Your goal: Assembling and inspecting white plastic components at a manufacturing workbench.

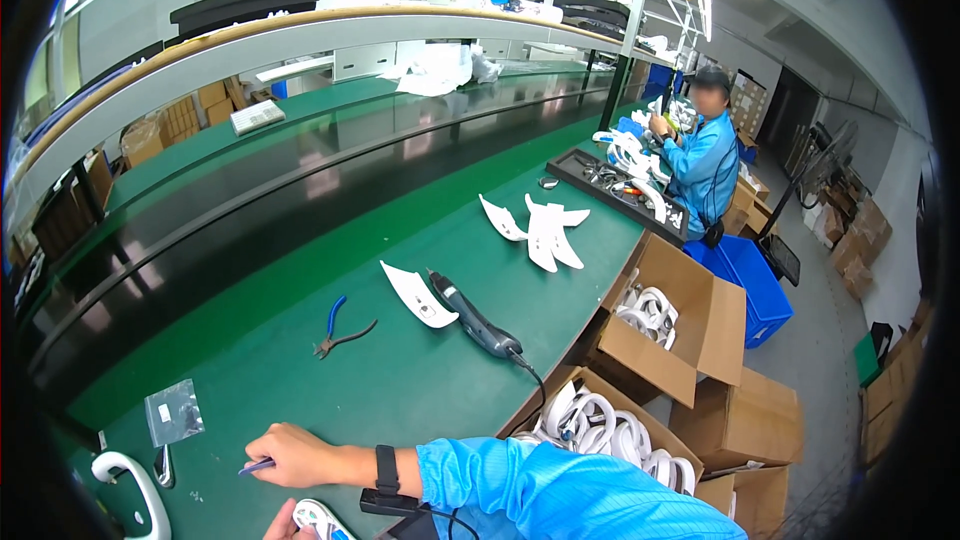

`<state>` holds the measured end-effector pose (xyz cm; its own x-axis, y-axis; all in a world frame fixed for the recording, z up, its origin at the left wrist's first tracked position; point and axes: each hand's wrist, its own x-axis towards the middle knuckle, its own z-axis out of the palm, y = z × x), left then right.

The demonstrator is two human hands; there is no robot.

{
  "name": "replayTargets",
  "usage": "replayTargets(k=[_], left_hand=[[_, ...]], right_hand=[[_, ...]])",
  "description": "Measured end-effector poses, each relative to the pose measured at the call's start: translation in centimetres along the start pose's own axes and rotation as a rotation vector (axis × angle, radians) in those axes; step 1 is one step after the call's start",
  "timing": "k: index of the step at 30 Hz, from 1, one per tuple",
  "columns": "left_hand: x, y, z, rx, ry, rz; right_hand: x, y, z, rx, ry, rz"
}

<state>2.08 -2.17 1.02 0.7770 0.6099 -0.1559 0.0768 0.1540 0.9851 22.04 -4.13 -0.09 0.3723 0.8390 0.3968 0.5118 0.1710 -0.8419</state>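
My right hand is closed around a slim purple-blue tool, mostly hidden by the fingers, so its kind is unclear. My right arm has a blue sleeve and a black wristband. Below it, my left hand shows only partly at the lower edge, its fingers gripping a white plastic part with a blue piece inside. To the left lies a white curved handle-like part. A clear plastic bag rests beyond it, and diagonal pliers lie further up the green bench.
A corded electric screwdriver lies beside a white curved panel, with more white panels beyond. Cardboard boxes of white parts stand along the right edge. A co-worker in blue works by a black tray.
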Motion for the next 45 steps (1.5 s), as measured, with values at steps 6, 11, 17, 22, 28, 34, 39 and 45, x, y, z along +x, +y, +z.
replayTargets(k=[6,11,17,22,28,34,39,45], left_hand=[[-0.2,0.8,0.8,-0.045,0.023,-0.023],[-0.1,0.5,0.5,-0.040,0.009,-0.018],[0.2,-0.3,0.1,-0.071,0.005,-0.016],[0.3,-0.6,-0.1,-0.073,0.012,-0.033],[0.3,-0.2,0.1,-0.079,0.001,-0.043],[0.2,-0.2,-0.4,-0.083,0.003,-0.069],[0.2,-0.1,0.1,-0.088,0.013,-0.079],[0.2,0.3,0.0,-0.063,-0.003,-0.067]], right_hand=[[0.0,0.0,-0.2,-0.024,0.018,-0.004],[-0.1,0.0,-0.1,-0.029,0.031,-0.020],[-0.1,0.1,0.1,-0.025,0.019,-0.021],[0.0,0.0,0.0,-0.019,0.020,-0.019],[0.0,0.1,-0.1,-0.027,0.018,-0.014],[0.1,0.0,0.3,-0.049,-0.017,-0.001],[0.0,0.1,0.0,-0.042,-0.018,0.001],[0.0,-0.1,0.0,-0.035,-0.025,0.006]])
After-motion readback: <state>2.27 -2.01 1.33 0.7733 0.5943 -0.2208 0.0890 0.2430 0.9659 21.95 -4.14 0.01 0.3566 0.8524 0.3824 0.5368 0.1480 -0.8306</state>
